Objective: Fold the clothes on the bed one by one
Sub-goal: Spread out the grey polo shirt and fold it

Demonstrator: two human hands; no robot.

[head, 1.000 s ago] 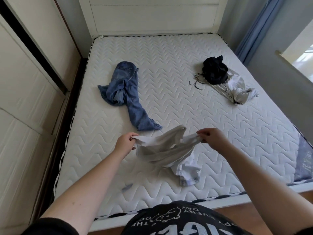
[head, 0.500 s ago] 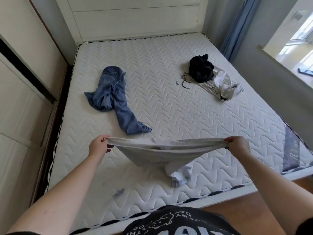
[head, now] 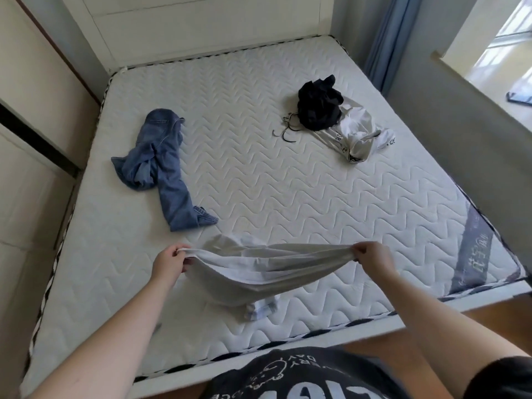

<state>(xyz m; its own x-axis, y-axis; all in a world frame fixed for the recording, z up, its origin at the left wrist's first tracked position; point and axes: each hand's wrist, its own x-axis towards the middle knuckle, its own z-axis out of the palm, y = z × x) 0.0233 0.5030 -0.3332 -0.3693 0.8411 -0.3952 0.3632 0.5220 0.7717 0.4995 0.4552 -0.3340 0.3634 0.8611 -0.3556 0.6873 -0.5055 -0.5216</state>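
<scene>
Now the left hand [head: 168,262] and right hand [head: 371,256] each pinch an end of a pale garment [head: 259,269], stretched between them just above the mattress [head: 288,182]. Farther up the mattress lie jeans [head: 162,168] and a black-and-white clothes pile [head: 336,119].

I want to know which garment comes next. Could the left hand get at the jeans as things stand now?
Probably not yet: the left hand grips the grey garment. The mattress between it and the jeans is bare, so once freed the way looks open.
</scene>
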